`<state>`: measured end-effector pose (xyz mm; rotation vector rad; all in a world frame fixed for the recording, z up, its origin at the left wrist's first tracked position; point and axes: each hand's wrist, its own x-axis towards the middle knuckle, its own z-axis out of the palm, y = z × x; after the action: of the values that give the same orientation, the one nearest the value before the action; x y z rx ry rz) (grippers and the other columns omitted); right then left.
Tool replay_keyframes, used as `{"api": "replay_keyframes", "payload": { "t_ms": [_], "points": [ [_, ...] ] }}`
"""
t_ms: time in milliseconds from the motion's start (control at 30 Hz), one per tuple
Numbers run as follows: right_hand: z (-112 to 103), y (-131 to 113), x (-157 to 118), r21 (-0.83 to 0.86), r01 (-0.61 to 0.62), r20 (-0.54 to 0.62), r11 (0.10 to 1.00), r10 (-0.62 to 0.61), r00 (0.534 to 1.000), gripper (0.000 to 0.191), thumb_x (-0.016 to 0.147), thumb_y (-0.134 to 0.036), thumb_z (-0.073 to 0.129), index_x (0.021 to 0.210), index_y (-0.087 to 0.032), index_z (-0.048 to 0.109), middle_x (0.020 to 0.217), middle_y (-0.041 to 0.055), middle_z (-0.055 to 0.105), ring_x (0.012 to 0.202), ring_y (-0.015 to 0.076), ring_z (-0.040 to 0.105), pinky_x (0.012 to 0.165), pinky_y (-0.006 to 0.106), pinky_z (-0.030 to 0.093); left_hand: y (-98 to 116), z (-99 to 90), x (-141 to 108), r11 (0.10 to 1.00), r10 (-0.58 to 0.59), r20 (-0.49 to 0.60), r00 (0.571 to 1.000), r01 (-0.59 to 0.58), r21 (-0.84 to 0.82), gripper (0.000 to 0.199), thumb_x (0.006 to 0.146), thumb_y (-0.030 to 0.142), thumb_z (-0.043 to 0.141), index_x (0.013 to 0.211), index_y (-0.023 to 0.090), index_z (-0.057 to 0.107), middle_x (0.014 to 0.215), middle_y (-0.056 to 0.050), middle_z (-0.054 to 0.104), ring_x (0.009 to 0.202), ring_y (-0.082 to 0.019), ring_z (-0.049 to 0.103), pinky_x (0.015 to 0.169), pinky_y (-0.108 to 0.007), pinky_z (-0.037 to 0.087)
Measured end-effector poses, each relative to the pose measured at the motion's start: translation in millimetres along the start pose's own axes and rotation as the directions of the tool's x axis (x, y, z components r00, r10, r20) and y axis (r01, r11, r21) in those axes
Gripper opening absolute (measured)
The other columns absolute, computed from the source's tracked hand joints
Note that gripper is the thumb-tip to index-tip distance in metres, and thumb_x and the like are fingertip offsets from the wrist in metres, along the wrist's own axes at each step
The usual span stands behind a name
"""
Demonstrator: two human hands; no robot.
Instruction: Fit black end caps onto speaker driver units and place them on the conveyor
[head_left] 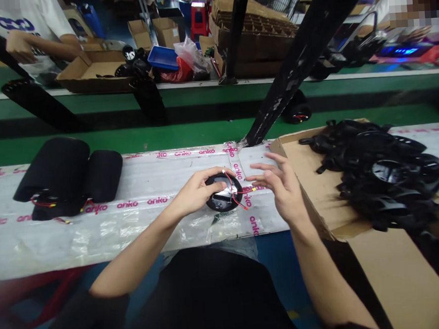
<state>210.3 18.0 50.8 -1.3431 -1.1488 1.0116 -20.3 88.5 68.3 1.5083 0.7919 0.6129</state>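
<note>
Black clothing (220,293) nearest the camera, lower middle. Just beyond it, over the near half of the desk (194,230): round black part (225,203), face up, red wires (232,183) looping over it and past its right rim. Cannot tell whether its underside touches the desk. Left hand (201,190) has it; grip narrow, thumb on the upper face, fingers along the far rim. Right hand (285,185) just to the right, apart from the part; grip wide, fingers spread, holding nothing.

Desk covered in pale wrap, pink-lettered tape along and across. Left end: two black padded pieces, larger (58,167) and smaller (104,174), side by side, wire ends at their near edges. Right of the right hand: cardboard box (312,186), black parts (387,174) heaped in it.

Beyond the desk, a green surface (199,133); slanted black post (284,76) rising at the desk's far edge. Farther bench line: shallow carton (91,78), blue tray (163,57). Co-worker in white shirt (41,19), upper left.
</note>
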Motion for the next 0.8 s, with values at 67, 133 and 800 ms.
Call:
{"api": "replay_keyframes", "payload": {
  "t_ms": [67, 133, 800],
  "points": [
    [-1, -17, 20, -0.156, -0.045, 0.165, 0.987, 0.071, 0.984, 0.033, 0.097, -0.05, 0.068, 0.114, -0.021, 0.067, 0.096, 0.0068, 0.077, 0.079, 0.0219, 0.077, 0.076, 0.038, 0.062, -2, 3.1, 0, 0.999, -0.011, -0.026, 1.0, 0.01, -0.053, 0.029, 0.091, 0.025, 0.07, 0.118, 0.019, 0.077, 0.121, -0.007, 0.079, 0.115, -0.026, 0.072, 0.102, -0.037, 0.053],
    [5, -30, 36, -0.275, -0.034, 0.341, 0.961, 0.131, 0.931, 0.027, 0.094, -0.046, 0.07, 0.09, -0.02, 0.066, 0.08, 0.0025, 0.072, 0.071, 0.0184, 0.072, 0.066, 0.031, 0.057, -4, 5.7, 2, 0.994, -0.026, -0.029, 0.999, 0.023, -0.108, 0.031, 0.089, 0.026, 0.071, 0.118, 0.018, 0.076, 0.117, -0.007, 0.079, 0.108, -0.025, 0.072, 0.098, -0.036, 0.054],
    [54, -98, 88, -0.748, 0.568, 0.663, 0.343, 0.36, 0.656, 0.003, 0.078, -0.019, 0.071, 0.078, -0.021, 0.07, 0.061, 0.0012, 0.066, 0.056, 0.0169, 0.057, 0.054, 0.031, 0.034, 58, -47.2, 37, 0.65, -0.09, 0.362, 0.928, -0.22, 0.727, 0.024, 0.087, 0.028, 0.059, 0.067, 0.02, 0.069, 0.055, 0.003, 0.055, 0.05, -0.012, 0.039, 0.056, -0.032, 0.027]
  ]
}}
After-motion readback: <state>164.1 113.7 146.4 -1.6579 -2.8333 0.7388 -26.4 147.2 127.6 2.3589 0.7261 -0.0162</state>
